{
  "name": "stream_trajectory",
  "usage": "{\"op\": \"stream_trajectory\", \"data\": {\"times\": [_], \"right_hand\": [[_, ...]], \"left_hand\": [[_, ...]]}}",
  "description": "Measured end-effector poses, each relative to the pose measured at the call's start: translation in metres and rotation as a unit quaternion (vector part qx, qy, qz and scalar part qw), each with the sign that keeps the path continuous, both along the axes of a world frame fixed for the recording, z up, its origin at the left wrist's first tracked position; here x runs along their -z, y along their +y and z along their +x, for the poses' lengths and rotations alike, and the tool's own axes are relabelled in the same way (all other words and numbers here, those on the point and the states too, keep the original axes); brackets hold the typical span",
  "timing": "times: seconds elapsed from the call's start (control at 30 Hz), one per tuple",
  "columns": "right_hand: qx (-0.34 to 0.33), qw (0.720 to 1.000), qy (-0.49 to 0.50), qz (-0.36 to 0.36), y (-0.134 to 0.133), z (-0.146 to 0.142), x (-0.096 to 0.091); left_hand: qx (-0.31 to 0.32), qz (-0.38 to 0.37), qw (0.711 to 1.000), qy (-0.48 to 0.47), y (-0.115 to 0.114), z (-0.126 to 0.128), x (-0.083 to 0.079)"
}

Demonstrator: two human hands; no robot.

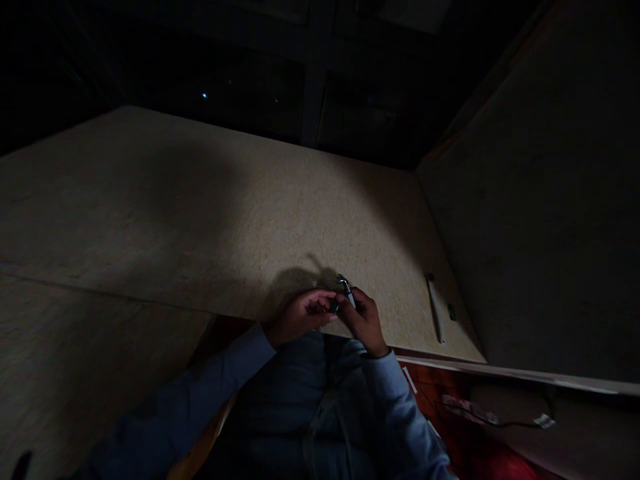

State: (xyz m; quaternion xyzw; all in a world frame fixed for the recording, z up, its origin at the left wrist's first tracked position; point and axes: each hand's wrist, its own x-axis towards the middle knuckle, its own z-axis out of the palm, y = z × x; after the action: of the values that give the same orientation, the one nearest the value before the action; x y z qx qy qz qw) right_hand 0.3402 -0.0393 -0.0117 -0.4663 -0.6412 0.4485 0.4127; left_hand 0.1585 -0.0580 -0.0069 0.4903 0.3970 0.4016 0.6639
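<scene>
Both my hands meet over the near edge of a speckled beige worktop [210, 220], in dim light. My right hand [364, 319] is closed around a small shiny metal object [344, 285] whose tip sticks up above the fingers. My left hand [303, 315] curls in from the left, its fingertips pinched at the lower end of the same object. What the object is I cannot make out. Both arms wear blue sleeves.
A slim white pen-like tool [436, 308] lies on the worktop to the right, with a small dark item [451, 311] beside it. A wall panel [540, 220] rises on the right. A red floor [450, 413] with white scraps shows below. The background is dark.
</scene>
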Motion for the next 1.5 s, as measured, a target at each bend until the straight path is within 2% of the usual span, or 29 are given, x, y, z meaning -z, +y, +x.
{"op": "stream_trajectory", "data": {"times": [0.9, 1.5], "right_hand": [[0.003, 1.0, 0.002, 0.004, -0.0001, -0.001, -0.0013], [0.006, 1.0, 0.004, -0.006, -0.0011, -0.0019, -0.0034]], "left_hand": [[-0.002, 0.008, 1.0, 0.007, -0.0004, -0.0004, 0.0027], [-0.008, 0.005, 1.0, 0.017, -0.0008, 0.0, -0.0028]]}}
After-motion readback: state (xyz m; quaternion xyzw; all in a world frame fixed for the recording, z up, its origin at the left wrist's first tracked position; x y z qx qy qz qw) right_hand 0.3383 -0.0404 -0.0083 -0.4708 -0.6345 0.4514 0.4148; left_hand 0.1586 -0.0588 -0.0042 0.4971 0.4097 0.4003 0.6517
